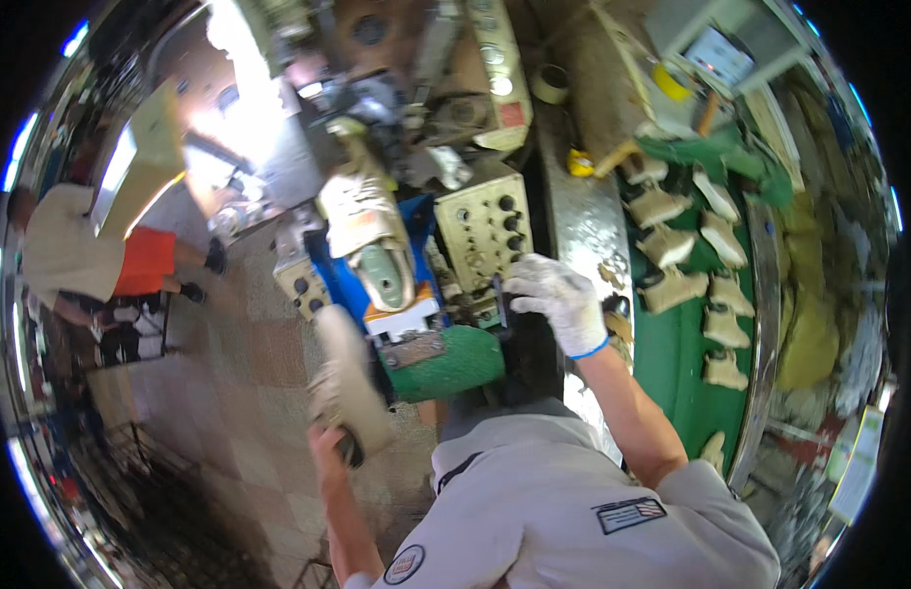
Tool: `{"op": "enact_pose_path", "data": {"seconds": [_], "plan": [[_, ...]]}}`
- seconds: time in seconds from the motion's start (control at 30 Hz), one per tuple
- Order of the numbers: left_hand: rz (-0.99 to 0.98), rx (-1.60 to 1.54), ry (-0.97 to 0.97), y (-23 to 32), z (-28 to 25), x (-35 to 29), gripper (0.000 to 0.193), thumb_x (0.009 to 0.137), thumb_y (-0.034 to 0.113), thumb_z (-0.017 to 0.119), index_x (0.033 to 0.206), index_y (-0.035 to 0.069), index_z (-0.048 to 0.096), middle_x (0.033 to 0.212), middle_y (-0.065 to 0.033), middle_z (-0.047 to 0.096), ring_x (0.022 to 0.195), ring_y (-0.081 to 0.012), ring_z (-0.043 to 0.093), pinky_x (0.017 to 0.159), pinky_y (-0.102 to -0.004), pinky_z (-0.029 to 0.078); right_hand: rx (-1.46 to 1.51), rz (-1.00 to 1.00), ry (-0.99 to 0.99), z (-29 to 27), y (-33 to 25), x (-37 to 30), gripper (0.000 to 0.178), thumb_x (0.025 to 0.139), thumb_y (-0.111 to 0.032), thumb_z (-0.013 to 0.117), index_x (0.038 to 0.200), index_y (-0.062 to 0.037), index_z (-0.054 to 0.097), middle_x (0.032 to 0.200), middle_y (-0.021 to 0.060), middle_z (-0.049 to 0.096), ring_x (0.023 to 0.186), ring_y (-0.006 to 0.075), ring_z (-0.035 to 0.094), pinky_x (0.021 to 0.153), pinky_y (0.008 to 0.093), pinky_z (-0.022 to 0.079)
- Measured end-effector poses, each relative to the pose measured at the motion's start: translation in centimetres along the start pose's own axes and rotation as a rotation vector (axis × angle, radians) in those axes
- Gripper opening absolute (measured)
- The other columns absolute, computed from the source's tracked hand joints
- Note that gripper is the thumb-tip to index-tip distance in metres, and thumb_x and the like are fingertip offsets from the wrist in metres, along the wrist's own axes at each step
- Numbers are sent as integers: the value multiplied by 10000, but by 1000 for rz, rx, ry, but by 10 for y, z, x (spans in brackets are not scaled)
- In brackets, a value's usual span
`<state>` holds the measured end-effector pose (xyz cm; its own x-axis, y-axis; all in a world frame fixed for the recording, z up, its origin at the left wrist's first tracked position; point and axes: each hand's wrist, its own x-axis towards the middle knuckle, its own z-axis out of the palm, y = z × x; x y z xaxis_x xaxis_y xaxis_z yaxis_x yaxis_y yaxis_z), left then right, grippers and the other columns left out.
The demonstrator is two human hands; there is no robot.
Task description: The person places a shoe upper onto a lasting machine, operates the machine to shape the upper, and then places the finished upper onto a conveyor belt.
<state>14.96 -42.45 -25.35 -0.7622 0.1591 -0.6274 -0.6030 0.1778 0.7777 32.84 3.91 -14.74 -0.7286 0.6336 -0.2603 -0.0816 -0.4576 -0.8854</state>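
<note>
In my bare left hand point(330, 447) is a beige lace-up shoe point(347, 388), held at its collar end and blurred by motion. The held shoe hangs left of a shoe machine with blue side plates point(328, 270) and a green rounded front point(445, 365). Another beige shoe point(362, 216) sits on the machine, its opening toward me and a grey-green last point(380, 275) inside. My right hand point(561, 302), in a white glove with a blue cuff, has its fingers apart beside a black lever point(501, 299). Whether the fingertips touch the lever I cannot tell.
A cream control panel point(483, 236) with black knobs stands right of the mounted shoe. Farther right, several beige shoes point(725, 324) line a green conveyor belt point(666, 368) with a metal edge point(583, 211). At far left a person point(82, 250) in orange shorts is beside the tiled floor point(220, 393).
</note>
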Motion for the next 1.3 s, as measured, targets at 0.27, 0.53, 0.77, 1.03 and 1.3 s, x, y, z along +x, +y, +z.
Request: {"op": "enact_pose_path", "data": {"seconds": [0.27,0.53,0.77,1.03,1.3], "plan": [[-470,113,-931,138,170,-77,758,969,506,542,1500,-16,403,1423,-235,547,1230,-372,603,986,-526,525,774,133,-434,89,22,-12,426,969,-343,667,1292,-68,639,1311,112,640,1272,253,562,1038,407,485],[811,408,-77,131,233,-57,374,982,223,591,1201,-76,647,1077,-196,724,891,-301,724,761,-343,579,781,12,398,-280,-5,-144,489,860,-321,722,1195,26,643,1030,169,740,828,283,739,805,409,615],[788,817,139,173,313,-30,509,921,411,725,1146,-46,723,1111,-196,717,943,-325,654,871,-446,530,-948,843,974,-569,51,-375,741,819,-648,672,1206,-17,710,1210,204,701,1106,365,674,911,464,532],[763,721,287,174,310,26,349,869,300,750,965,-34,766,1009,-212,716,821,-317,656,682,-453,577,-57,471,1699,-750,102,-325,819,716,-543,863,1194,95,675,1181,240,706,1074,342,693,931,413,524],[779,952,294,174,313,81,336,905,187,705,1134,-58,684,1035,-182,719,856,-275,660,739,-402,562,605,-374,1472,-786,131,-332,522,876,-262,795,1289,-2,608,1172,159,701,1016,346,696,916,508,570]]}}
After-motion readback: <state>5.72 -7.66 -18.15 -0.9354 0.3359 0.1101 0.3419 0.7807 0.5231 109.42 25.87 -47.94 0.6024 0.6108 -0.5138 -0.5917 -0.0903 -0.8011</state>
